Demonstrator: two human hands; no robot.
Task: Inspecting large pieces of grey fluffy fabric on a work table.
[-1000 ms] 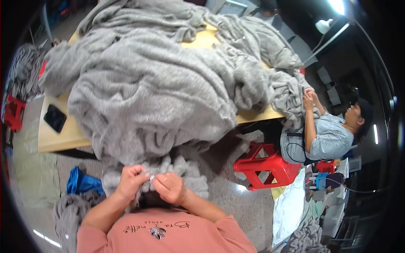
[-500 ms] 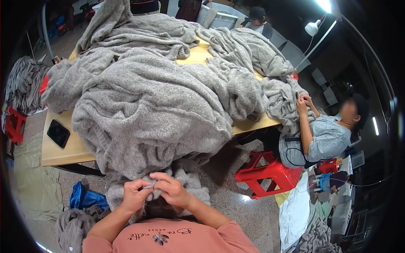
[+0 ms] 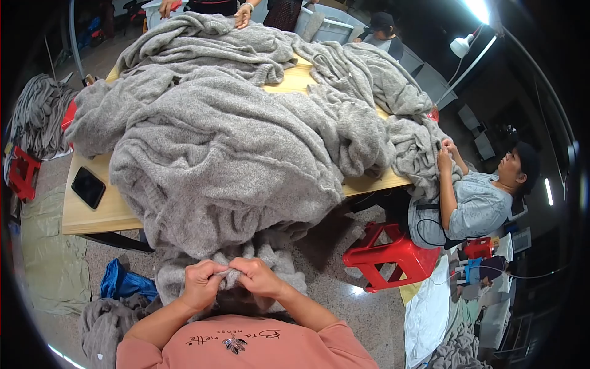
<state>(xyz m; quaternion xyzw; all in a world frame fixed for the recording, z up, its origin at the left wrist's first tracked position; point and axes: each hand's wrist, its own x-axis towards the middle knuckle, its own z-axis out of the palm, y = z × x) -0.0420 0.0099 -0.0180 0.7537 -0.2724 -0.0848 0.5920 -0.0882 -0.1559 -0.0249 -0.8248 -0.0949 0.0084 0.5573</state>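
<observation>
On top of the wooden tabletop point(image 3: 98, 216) lies a huge heap of fuzzy grey knit cloth point(image 3: 233, 154). It covers nearly all the wood and spills over the near edge, hanging down toward the person with the camera. The long way of the heap runs away from the person, up toward the far end, where another person's hands point(image 3: 243, 13) rest on it.

On the right, a co-worker in a grey shirt point(image 3: 479, 206) sits by the tabletop and holds another part of the grey cloth with both hands. Near that person stands a red plastic stool point(image 3: 393, 255). A lamp point(image 3: 462, 46) shines from the upper right. More grey cloth lies in a pile on the floor at the left point(image 3: 37, 114), and a red stool point(image 3: 21, 172) is there too. A blue bag point(image 3: 126, 284) sits on the floor close to the person's left arm. A black phone point(image 3: 88, 187) lies on a bare corner of the tabletop.

Right in front of the person's chest, the hanging edge of the cloth point(image 3: 258, 258) comes down into both hands. The left hand point(image 3: 201, 284) is closed, pinching a fold of it. The right hand point(image 3: 259, 277) is closed too, pinching the same fold just beside the left. The two hands almost touch. Both are about the same way from the cloth, and the rest of it lies ahead of them and above.
</observation>
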